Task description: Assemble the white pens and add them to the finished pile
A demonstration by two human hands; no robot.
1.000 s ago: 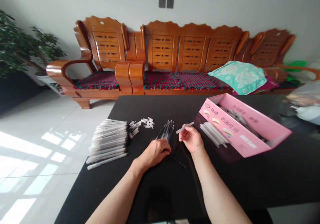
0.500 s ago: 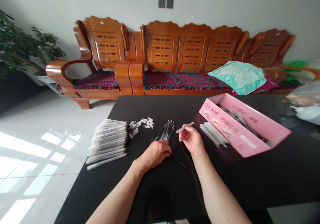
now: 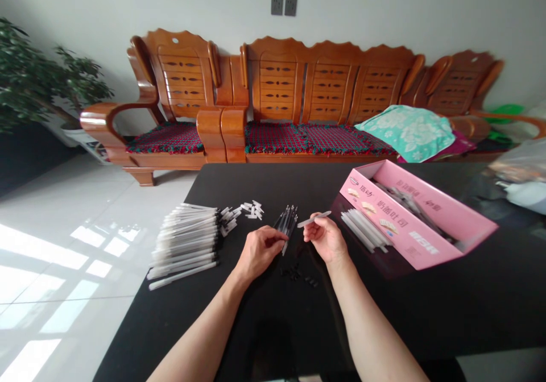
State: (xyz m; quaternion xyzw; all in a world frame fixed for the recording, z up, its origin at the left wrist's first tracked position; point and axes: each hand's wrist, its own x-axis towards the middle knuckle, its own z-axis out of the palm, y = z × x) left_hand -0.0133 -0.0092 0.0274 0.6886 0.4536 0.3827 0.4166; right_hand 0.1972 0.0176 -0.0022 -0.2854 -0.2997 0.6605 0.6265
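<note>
My left hand (image 3: 263, 251) is closed, thumb and fingertips pinched on a pen refill at the left edge of a loose bundle of dark-tipped refills (image 3: 288, 223) on the black table. Just right of the bundle, my right hand (image 3: 326, 239) holds a translucent white pen barrel (image 3: 313, 219) between thumb and fingers, tilted slightly up to the right. Small black plugs (image 3: 293, 273) lie scattered on the tabletop nearer to me. More empty barrels (image 3: 364, 231) lie side by side to the right of that hand.
A large stack of white pens (image 3: 185, 240) lies at the table's left, with small white pen pieces (image 3: 253, 209) beyond it. At right stands an open pink box (image 3: 386, 220) with dark and clear items inside. A wooden sofa (image 3: 277, 86) stands behind the black table (image 3: 239, 183).
My left hand has shifted up and slightly left, from by the black plugs to the refills, uncovering more plugs. The right hand with the barrel has barely moved.
</note>
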